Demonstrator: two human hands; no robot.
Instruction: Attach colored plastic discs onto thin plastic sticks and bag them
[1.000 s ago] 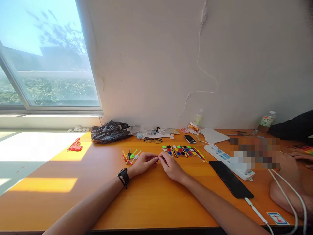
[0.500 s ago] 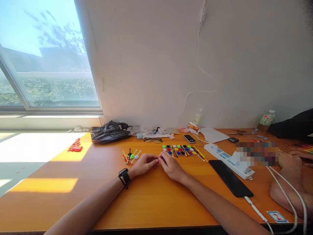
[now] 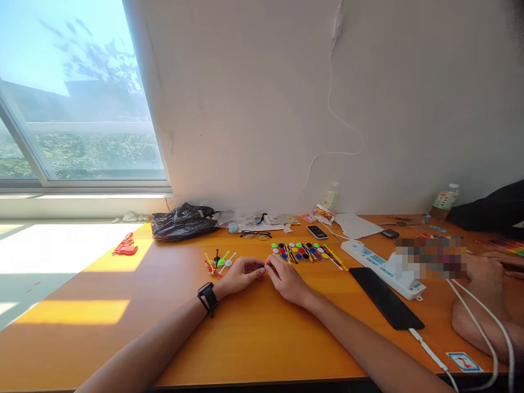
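Observation:
My left hand point(image 3: 242, 274), with a black watch point(image 3: 208, 297) on its wrist, is closed in a pinch on a small blue piece point(image 3: 261, 267), mostly hidden by the fingers. My right hand point(image 3: 285, 279) meets it fingertip to fingertip, also pinching; what it grips is hidden. Left of my hands lies a cluster of arrow spinners point(image 3: 220, 262), coloured arrows on round bases. Beyond my right hand, small coloured discs point(image 3: 303, 256) lie in rows with bundles of plastic arrows point(image 3: 313, 251) between them. More arrows point(image 3: 334, 256) lie slanted at the right end.
A black phone point(image 3: 385, 297) on a cable and a white power strip point(image 3: 380, 268) lie to the right, near another person's arm point(image 3: 483, 295). Glasses point(image 3: 256, 234), a black plastic bag point(image 3: 184, 221) and a small device point(image 3: 317, 232) are farther back. A red toy gun point(image 3: 125, 244) lies left.
The blue piece shows more clearly between my fingertips now. Both hands stay in nearly the same place, with only slight finger movement.

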